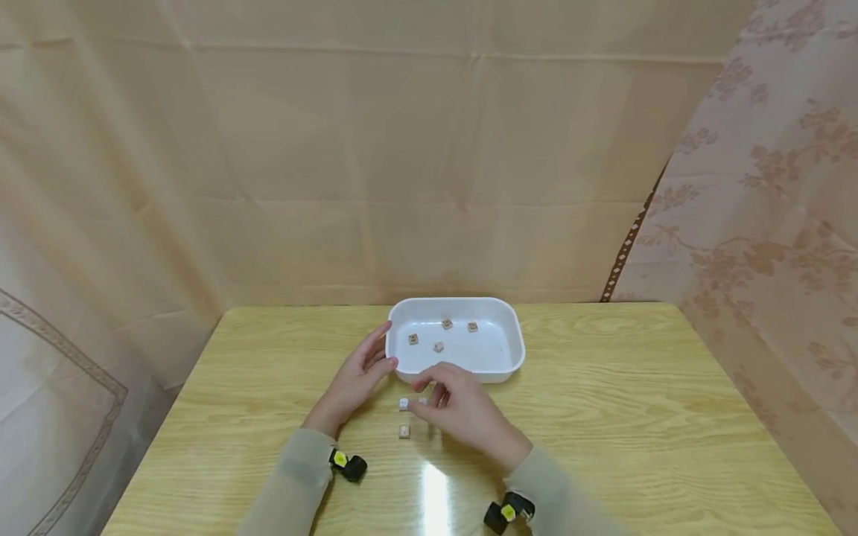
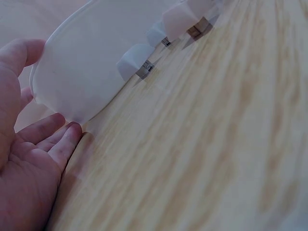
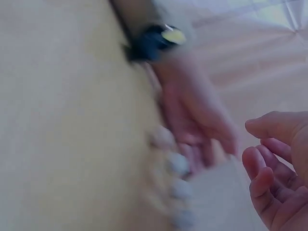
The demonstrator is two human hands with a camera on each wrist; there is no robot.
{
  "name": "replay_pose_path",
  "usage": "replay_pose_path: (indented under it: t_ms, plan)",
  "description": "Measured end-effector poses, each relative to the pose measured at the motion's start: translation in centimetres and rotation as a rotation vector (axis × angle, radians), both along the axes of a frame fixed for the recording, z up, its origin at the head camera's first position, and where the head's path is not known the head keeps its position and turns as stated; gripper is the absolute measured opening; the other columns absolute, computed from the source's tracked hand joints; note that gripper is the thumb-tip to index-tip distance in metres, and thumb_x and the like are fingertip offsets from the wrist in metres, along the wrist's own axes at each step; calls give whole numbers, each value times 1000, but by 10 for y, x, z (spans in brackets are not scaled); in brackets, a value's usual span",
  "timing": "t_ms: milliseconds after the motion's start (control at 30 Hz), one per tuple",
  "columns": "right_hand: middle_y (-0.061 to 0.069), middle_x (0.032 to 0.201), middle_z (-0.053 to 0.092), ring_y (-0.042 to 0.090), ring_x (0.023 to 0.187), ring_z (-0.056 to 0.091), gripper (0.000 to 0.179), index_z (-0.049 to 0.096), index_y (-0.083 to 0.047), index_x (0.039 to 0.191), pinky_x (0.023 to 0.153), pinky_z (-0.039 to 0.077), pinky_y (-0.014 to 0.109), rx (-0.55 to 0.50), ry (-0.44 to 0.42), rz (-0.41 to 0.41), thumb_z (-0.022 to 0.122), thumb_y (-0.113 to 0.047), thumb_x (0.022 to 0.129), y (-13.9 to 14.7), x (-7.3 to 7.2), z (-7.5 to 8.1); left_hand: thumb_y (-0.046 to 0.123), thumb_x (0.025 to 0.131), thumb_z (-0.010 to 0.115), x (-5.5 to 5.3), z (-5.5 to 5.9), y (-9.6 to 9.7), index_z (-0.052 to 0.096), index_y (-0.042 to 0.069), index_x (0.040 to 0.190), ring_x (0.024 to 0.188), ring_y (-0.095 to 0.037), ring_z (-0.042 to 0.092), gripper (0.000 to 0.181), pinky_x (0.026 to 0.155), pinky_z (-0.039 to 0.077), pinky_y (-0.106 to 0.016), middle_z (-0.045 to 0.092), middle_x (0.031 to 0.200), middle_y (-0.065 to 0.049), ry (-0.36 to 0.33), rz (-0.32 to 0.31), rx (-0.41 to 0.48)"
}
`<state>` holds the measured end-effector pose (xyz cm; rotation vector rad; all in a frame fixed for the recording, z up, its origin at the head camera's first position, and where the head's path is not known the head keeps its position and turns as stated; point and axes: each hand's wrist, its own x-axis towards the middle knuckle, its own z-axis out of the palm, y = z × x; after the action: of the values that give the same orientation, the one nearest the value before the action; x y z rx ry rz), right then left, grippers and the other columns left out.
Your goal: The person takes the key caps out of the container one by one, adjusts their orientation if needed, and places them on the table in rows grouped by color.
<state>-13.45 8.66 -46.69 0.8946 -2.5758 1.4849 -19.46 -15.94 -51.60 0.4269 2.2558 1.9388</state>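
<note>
A white plastic tray [image 1: 518, 361] stands near the table's back edge, with several small brown square pieces [image 1: 412, 339] lying in it. At the tray's left end, my left hand [image 1: 351, 383] touches its rim and outer side with thumb and fingers extended. In front of the tray, small white keycaps [image 1: 404, 404] sit on the table; the left wrist view shows them tapered, on blocky switches [image 2: 144, 70]. My right hand [image 1: 469, 413] hovers over these, partly hiding some. In the right wrist view its loosely curved fingers [image 3: 262, 180] hold nothing, thumb apart.
A wood-grain table [image 1: 637, 417] spreads to both sides of the tray. Beige cloth [image 1: 402, 171] hangs behind it, and floral cloth [image 1: 771, 246] hangs at the right. A black wrist camera [image 1: 355, 469] is strapped on my left sleeve, another [image 1: 496, 517] on my right.
</note>
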Motion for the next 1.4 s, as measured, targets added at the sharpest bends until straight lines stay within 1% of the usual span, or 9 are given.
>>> replay_pose_path:
  t_ms: [133, 267, 433, 633, 800, 933, 1033, 1133, 1400]
  plan:
    - [5, 107, 77, 13, 85, 69, 25, 78, -10, 113, 71, 60, 24, 72, 107, -13, 90, -13, 92, 7, -27, 22, 16, 110, 68, 0, -1, 0, 35, 22, 173, 152, -38, 50, 70, 123, 46, -40, 47, 166, -23, -12, 8, -4]
    - [3, 109, 77, 18, 95, 69, 27, 78, -10, 114, 76, 59, 27, 151, 159, 5, 91, -17, 92, 9, -58, 35, 18, 110, 69, 0, -1, 0, 37, 25, 172, 152, -35, 50, 70, 123, 46, -39, 47, 166, -21, -19, 19, -11]
    - [7, 111, 77, 22, 102, 68, 27, 78, -8, 115, 86, 60, 34, 191, 151, 51, 90, -18, 93, 5, -94, 33, 17, 110, 69, -1, -1, -1, 36, 25, 172, 153, -35, 49, 70, 123, 46, -38, 47, 167, -20, -17, 15, -4]
    - [11, 118, 77, 26, 109, 68, 32, 77, -5, 121, 96, 59, 40, 217, 87, 84, 88, -19, 95, 0, -127, 18, 19, 110, 69, -1, 0, -1, 36, 26, 172, 153, -34, 49, 70, 121, 47, -35, 45, 168, -20, -30, 5, 1]
    - [10, 119, 77, 26, 109, 69, 36, 77, -5, 122, 100, 59, 45, 196, 38, 81, 91, -19, 92, -4, -139, 4, 20, 111, 69, 1, 3, -2, 36, 27, 172, 154, -35, 48, 70, 122, 46, -35, 45, 168, -20, -32, 9, -3]
    - [8, 121, 78, 23, 110, 70, 40, 77, -7, 124, 96, 60, 39, 202, 11, 59, 93, -19, 90, -8, -144, -6, 18, 111, 68, 2, 3, -3, 35, 25, 172, 155, -35, 47, 70, 122, 46, -35, 44, 169, -21, -34, 7, -8]
    - [6, 123, 78, 22, 111, 70, 40, 77, -8, 126, 95, 60, 36, 216, -6, 42, 92, -20, 91, -9, -144, -13, 17, 111, 68, 2, 3, -3, 35, 24, 172, 155, -35, 47, 70, 122, 45, -34, 44, 169, -21, -32, 8, -6]
    - [6, 122, 78, 22, 111, 70, 39, 77, -8, 127, 97, 60, 37, 229, -13, 30, 91, -19, 91, -10, -144, -16, 17, 110, 68, 1, 3, -2, 36, 24, 172, 154, -34, 47, 70, 122, 45, -34, 45, 168, -20, -29, 15, -1]
    - [6, 118, 78, 21, 110, 70, 41, 78, -5, 129, 103, 59, 38, 335, -18, -9, 90, -18, 92, -10, -143, -21, 16, 110, 69, 0, 1, 1, 36, 27, 172, 154, -33, 47, 71, 121, 46, -32, 45, 168, -18, -44, 13, 16]
